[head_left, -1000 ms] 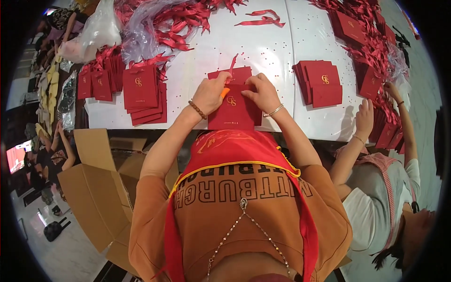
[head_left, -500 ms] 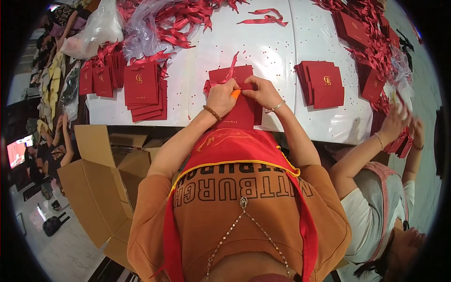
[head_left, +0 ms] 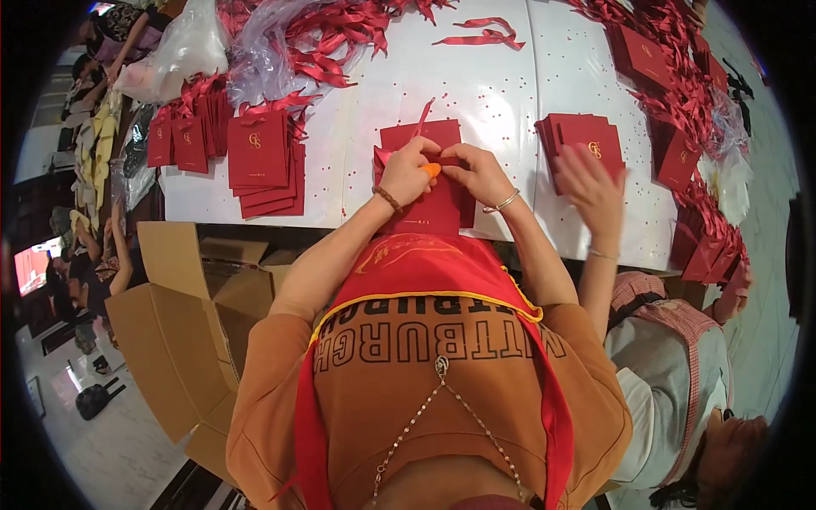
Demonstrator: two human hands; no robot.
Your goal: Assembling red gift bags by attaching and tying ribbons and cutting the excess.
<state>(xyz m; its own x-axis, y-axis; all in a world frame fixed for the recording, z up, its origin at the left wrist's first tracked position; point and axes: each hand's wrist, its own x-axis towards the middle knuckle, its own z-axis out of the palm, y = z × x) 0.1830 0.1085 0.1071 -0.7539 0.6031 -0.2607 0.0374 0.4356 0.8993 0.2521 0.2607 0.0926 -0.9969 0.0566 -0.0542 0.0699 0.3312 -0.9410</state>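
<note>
A red paper gift bag (head_left: pixel 425 212) lies flat on the table in front of me, on top of other red card that shows past its edges. My left hand (head_left: pixel 406 177) is closed over the bag's upper part, pinching a red ribbon (head_left: pixel 423 117) whose loose end sticks up past the fingers. A small orange piece (head_left: pixel 432 169) shows at its fingertips; its kind I cannot make out. Just beside it, my right hand (head_left: pixel 480 177) is closed in a pinch at the same spot, almost touching the left. What lies between its fingertips is hidden.
Stacked red bags (head_left: pixel 259 153) with ribbons lie left, another stack (head_left: pixel 586 136) right. A ribbon heap (head_left: pixel 340 38), clear plastic (head_left: pixel 263 42) and a loose ribbon (head_left: pixel 484 36) lie at the back. A co-worker's hand (head_left: pixel 591 187) reaches in at right. An open carton (head_left: pixel 170 340) stands left.
The co-worker's hand has swung left to the right-hand stack. My two hands stay at the same spot on the bag, with only slight finger movement; the upright ribbon end shows less.
</note>
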